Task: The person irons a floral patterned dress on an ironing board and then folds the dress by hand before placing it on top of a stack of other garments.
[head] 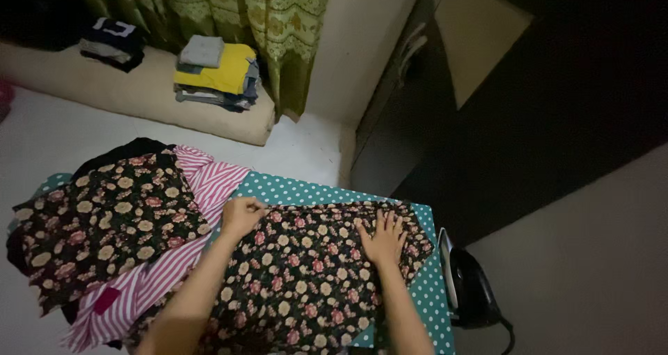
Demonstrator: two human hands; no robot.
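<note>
A person at a teal polka-dot ironing board (306, 190), the bench here, lays out a dark floral garment (306, 285) that covers most of the board's near end. The right hand (382, 238) lies flat on the cloth with fingers spread wide, gripping nothing and pressing the fabric down toward the board's right side. The left hand (240, 216), closer to the board's left edge, is closed in a pinch on the garment's upper hem, apparently drawing it taut. The step in hand looks like smoothing and squaring the fabric on the board; judging by that, the next move would call for the pinched hem to be pulled straight while the flat palm holds the cloth from sliding, so no crease is trapped beneath. A black iron (467, 285) rests just off the board's right edge, untouched, its cord trailing down. Hanging over the board's left side are a pink-and-white striped cloth (167, 271) and, on top of it, a second dark floral piece (104, 223). Beyond the board, across the pale floor, a cream floor mattress (139, 94) carries a folded stack topped by a yellow garment (226, 70) and, farther left, a smaller dark pile (111, 43). A green patterned curtain (278, 21) hangs behind the mattress, and a dark cupboard (543, 98) stands beyond the board's right side.
</note>
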